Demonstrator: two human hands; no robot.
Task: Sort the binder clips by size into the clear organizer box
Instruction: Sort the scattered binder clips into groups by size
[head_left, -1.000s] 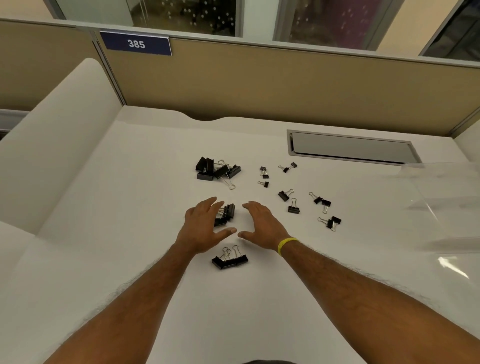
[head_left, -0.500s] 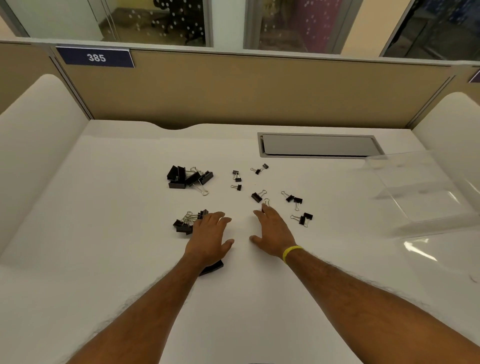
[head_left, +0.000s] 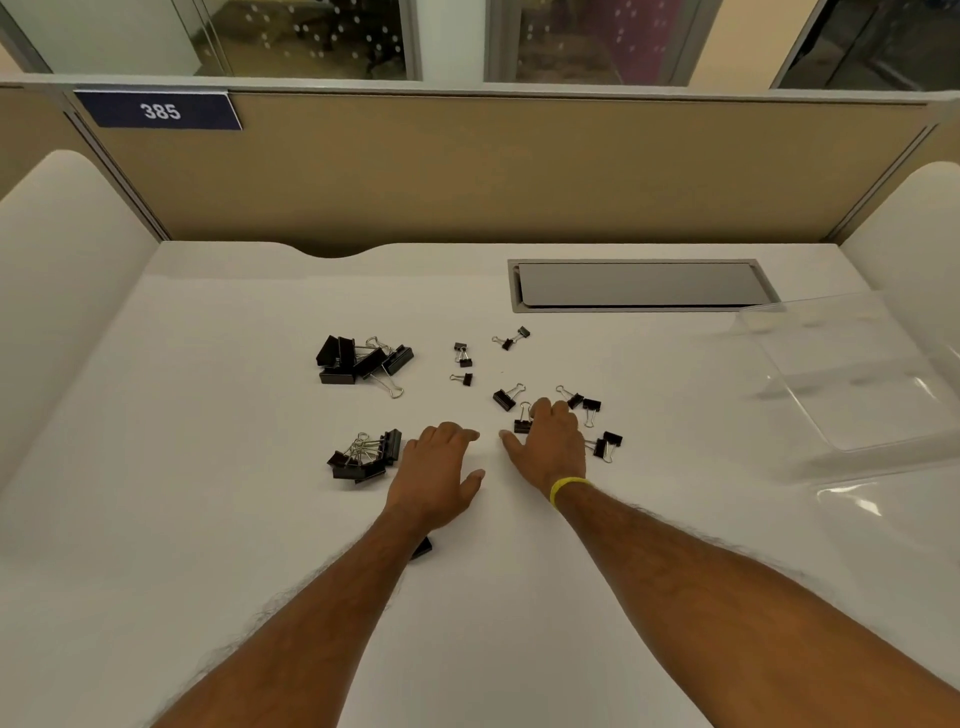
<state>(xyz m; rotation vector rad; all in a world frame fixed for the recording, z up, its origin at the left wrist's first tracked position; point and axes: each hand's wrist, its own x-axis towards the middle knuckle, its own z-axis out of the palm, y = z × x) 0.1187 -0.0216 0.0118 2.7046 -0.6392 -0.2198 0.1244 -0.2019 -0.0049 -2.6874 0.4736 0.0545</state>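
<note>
Black binder clips lie scattered on the white desk. A pile of large clips (head_left: 363, 358) sits at the back left, and a second pile (head_left: 363, 457) lies just left of my left hand (head_left: 436, 478). Small clips (head_left: 462, 358) and medium clips (head_left: 506, 397) are spread in the middle. My left hand lies flat, palm down, holding nothing. My right hand (head_left: 550, 447), with a yellow wristband, rests palm down among the medium clips, fingertips beside one clip (head_left: 522, 423). One clip (head_left: 422, 548) peeks out under my left wrist. The clear organizer box (head_left: 857, 374) stands at the right.
A grey cable hatch (head_left: 641, 285) is set into the desk at the back. Tan partition walls (head_left: 467, 171) enclose the desk, with a blue "385" sign (head_left: 158, 110) at the upper left. White curved side panels flank both sides.
Both hands moved off the second pile of clips, which now lies left of my left hand. My right hand slid right toward the medium clips. The camera view shifted right.
</note>
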